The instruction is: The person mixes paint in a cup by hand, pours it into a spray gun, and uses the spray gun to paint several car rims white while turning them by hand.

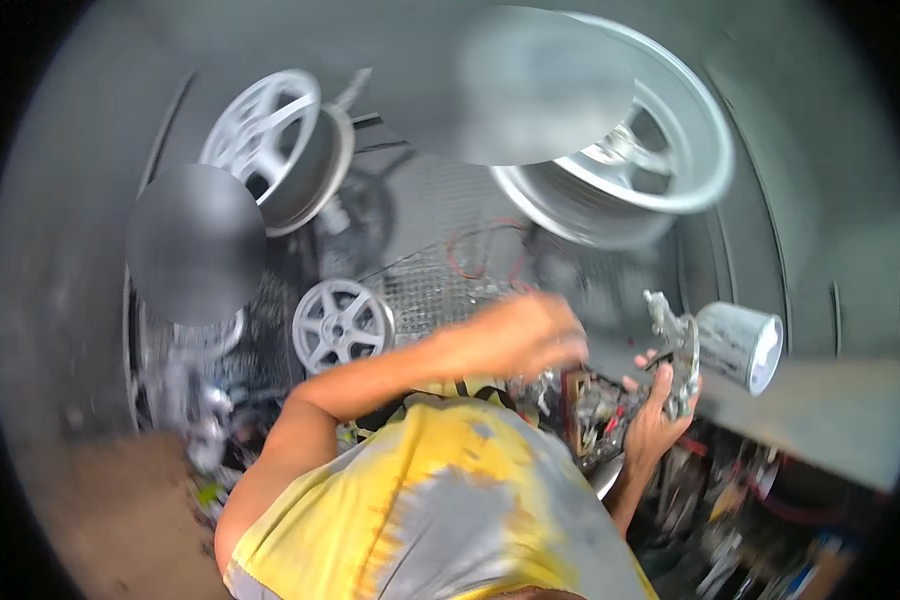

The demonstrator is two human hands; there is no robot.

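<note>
My right hand [658, 412] is wrapped round the grip of a metal paint spray gun [678, 345]. Its pale grey cup [738, 345] tilts out to the right, streaked with paint. In front of my chest, my left hand [525, 335] is held up with the forearm bent across my body. Motion smears its fingers, so I cannot make out whether they hold anything. The left hand is apart from the spray gun. Above and beyond it is a large silver wheel rim [705, 130], partly covered by a blurred patch.
Another silver wheel rim [305, 165] is raised at the far left, and a smaller spoked rim [340, 325] sits lower, by my left forearm. A thin red hose or cord [460, 265] crosses the mesh-like floor [425, 285]. Cluttered tools and containers [610, 415] lie near my right wrist.
</note>
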